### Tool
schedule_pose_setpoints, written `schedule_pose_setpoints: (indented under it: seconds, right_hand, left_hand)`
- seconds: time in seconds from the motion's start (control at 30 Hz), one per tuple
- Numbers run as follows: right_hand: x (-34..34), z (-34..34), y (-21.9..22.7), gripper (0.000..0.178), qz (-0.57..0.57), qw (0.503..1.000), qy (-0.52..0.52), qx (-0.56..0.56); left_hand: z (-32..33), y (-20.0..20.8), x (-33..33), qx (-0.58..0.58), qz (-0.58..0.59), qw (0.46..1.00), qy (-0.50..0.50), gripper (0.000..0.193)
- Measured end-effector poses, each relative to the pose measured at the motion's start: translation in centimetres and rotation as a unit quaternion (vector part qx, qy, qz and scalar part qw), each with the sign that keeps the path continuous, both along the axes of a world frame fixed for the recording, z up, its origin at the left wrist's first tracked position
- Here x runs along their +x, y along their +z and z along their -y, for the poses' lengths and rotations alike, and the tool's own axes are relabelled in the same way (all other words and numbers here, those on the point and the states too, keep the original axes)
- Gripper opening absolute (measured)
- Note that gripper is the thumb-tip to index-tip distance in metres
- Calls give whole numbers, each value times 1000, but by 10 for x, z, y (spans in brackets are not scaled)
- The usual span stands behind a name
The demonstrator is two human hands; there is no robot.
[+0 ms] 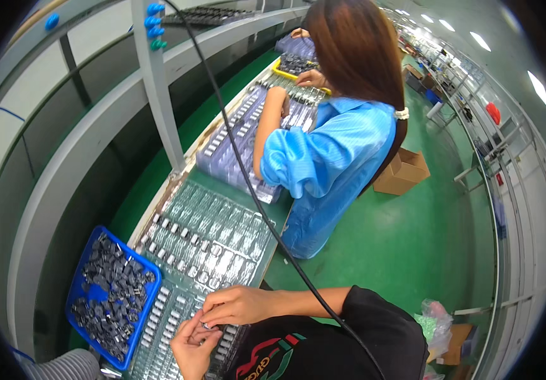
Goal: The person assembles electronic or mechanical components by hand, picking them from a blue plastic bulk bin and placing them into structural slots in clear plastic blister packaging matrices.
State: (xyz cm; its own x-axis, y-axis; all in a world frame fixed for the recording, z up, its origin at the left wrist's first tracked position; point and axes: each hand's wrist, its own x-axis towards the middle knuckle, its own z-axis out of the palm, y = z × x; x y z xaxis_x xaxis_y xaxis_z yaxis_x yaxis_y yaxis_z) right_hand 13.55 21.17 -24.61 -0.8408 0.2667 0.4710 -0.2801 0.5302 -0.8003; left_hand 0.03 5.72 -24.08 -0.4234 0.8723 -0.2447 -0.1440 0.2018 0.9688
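Over a clear plastic tray, my left hand and my right hand meet with fingertips pinched together. Between them is a small part, silvery where it shows; the fingers cover most of it, so its kind is unclear. Rows of small white-and-silver parts fill slots in the tray beneath. Just beyond, another clear tray has some slots filled with small silver-and-dark parts and others bare. To the left, a blue bin holds many loose dark grey parts.
A co-worker in a blue smock works farther along the bench at stacked clear trays. Beyond stands a yellow bin. A black cable crosses the view. A grey post rises beside the bench; a ribbed hose lies lower left.
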Motion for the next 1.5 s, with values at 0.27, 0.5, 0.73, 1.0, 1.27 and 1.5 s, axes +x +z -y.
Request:
schedule_pose_setpoints:
  seconds: [0.27, 0.5, 0.73, 1.0, 1.27, 1.5]
  right_hand:
    - [0, -13, 3, 12, 17, 999, 26, -26]
    - [32, -97, 0, 10, 140, 971, -154, 116]
    - [24, -107, -3, 14, 177, 965, -111, 158]
    - [8, -106, -7, 15, 209, 951, -91, 209]
    - [12, -101, -29, 18, 207, 939, -152, 229]
    - [13, -90, -21, 27, 165, 928, -179, 281]
  left_hand:
    - [2, -7, -3, 20, 109, 993, 48, 43]
    - [21, 1, -17, 16, -256, 964, 64, 27]
    - [61, -8, -44, 5, -214, 950, 227, 17]
    - [73, -4, -59, 7, -227, 932, 281, 17]
    - [73, 8, -84, -98, -450, 849, 258, 18]
    - [74, 17, -115, -157, -551, 798, 188, 21]
